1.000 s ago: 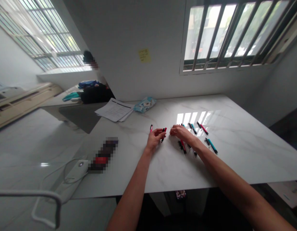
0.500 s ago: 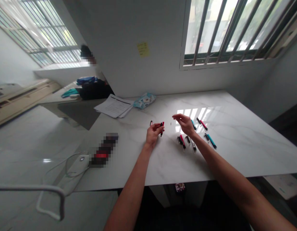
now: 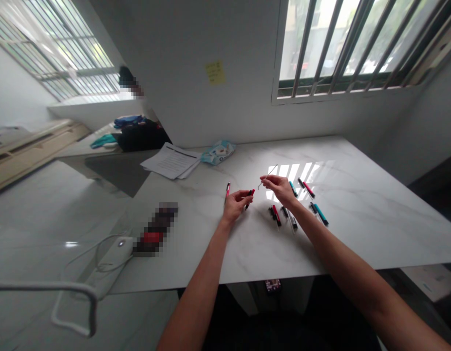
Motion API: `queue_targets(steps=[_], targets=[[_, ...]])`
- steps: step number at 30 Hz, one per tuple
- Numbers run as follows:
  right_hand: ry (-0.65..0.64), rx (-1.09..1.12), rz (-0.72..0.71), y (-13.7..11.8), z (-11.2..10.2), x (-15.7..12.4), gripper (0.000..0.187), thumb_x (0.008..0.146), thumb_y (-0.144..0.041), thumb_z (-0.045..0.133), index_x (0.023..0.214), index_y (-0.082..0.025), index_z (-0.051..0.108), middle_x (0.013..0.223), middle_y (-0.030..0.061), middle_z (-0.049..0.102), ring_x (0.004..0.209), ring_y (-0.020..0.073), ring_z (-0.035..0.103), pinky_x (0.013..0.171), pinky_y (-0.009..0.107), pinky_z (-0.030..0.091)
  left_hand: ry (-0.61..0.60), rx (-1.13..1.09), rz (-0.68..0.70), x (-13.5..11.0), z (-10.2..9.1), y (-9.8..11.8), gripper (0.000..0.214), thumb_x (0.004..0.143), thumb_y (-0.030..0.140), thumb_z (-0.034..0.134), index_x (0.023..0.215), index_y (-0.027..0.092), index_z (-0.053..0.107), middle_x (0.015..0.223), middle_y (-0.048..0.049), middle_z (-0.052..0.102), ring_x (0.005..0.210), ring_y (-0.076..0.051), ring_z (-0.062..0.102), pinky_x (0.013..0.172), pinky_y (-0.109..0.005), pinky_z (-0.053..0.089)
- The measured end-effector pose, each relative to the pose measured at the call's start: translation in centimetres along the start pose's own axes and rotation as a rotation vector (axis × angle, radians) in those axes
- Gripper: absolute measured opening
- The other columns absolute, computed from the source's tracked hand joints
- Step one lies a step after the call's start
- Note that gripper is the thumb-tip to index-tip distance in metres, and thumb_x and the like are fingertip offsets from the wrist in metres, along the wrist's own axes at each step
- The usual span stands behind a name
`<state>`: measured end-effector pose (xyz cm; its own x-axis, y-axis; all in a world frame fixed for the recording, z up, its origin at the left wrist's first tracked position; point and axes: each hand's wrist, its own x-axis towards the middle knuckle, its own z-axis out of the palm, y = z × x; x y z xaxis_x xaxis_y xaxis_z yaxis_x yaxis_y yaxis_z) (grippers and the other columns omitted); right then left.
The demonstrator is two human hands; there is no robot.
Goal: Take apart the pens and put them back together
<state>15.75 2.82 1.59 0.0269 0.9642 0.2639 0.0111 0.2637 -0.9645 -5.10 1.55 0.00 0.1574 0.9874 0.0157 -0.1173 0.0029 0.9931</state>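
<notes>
So, from my end of the feed, both hands sit over the counter (image 3: pixel 258 253) around the middle of the frame. My left hand (image 3: pixel 235 207) has its fingers pinched narrow on some red and black pen parts (image 3: pixel 253 192) that poke up past the fingertips; too small for me to say which part is which. My right hand (image 3: pixel 278 187) is just right of that, fingers narrow too, gripping a thin rod (image 3: pixel 272 169). The rod's tilted, top end leaning right, bottom end near the pen parts but looks apart from them.

There's a red pen (image 3: pixel 227 189) just beyond my left hand, its near end hidden. Right of center I've got more bits laid out: a red barrel (image 3: pixel 276 215) and a grey and black pen (image 3: pixel 293 222) left of my right forearm, a teal barrel (image 3: pixel 321 214) on its other side, another red pen (image 3: pixel 309 189) farther back, and a teal piece (image 3: pixel 293 189) partly behind my right hand.

Toward the counter's back edge, left of center, papers (image 3: pixel 170 162) lie right beside a blue packet (image 3: pixel 218 153). Yellow note (image 3: pixel 215 72) on the wall, top middle.
</notes>
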Motion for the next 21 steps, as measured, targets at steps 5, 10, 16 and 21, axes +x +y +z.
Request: queue_targets(steps=[5, 10, 16, 21], targets=[[-0.05, 0.088, -0.034, -0.6, 0.6, -0.3, 0.04, 0.076, -0.05, 0.085, 0.1, -0.02, 0.075, 0.095, 0.0059, 0.078, 0.082, 0.0184, 0.072, 0.082, 0.034, 0.061, -0.023, 0.021, 0.007, 0.0, -0.1, 0.1, 0.044, 0.064, 0.04, 0.093, 0.097, 0.014, 0.08, 0.081, -0.0086, 0.077, 0.07, -0.018, 0.069, 0.069, -0.029, 0.051], [-0.079, 0.081, -0.059, -0.5, 0.9, -0.4, 0.035, 0.077, -0.049, 0.085, 0.093, -0.02, 0.076, 0.101, 0.0064, 0.078, 0.088, 0.0199, 0.073, 0.086, 0.034, 0.061, -0.038, 0.032, 0.008, 0.1, -0.1, 0.0, 0.045, 0.064, 0.041, 0.093, 0.097, 0.014, 0.079, 0.081, -0.0081, 0.077, 0.071, -0.017, 0.069, 0.069, -0.029, 0.051], [-0.216, -0.059, -0.075, -0.9, 1.0, -0.3, 0.028, 0.082, -0.047, 0.082, 0.092, -0.021, 0.079, 0.106, 0.0077, 0.079, 0.091, 0.0213, 0.074, 0.085, 0.034, 0.059, -0.046, -0.01, 0.016, 0.2, -0.1, -0.1, 0.041, 0.063, 0.038, 0.093, 0.093, 0.014, 0.08, 0.08, -0.007, 0.076, 0.07, -0.016, 0.067, 0.067, -0.028, 0.049], [-0.266, -0.253, -0.132, -0.1, -0.3, 0.9, 0.032, 0.091, -0.03, 0.072, 0.122, -0.024, 0.076, 0.111, 0.0076, 0.078, 0.095, 0.0214, 0.073, 0.088, 0.037, 0.059, 0.003, -0.214, 0.021, 0.2, -0.2, 0.5, 0.041, 0.062, 0.035, 0.095, 0.095, 0.016, 0.079, 0.087, -0.006, 0.077, 0.076, -0.015, 0.068, 0.075, -0.029, 0.052]])
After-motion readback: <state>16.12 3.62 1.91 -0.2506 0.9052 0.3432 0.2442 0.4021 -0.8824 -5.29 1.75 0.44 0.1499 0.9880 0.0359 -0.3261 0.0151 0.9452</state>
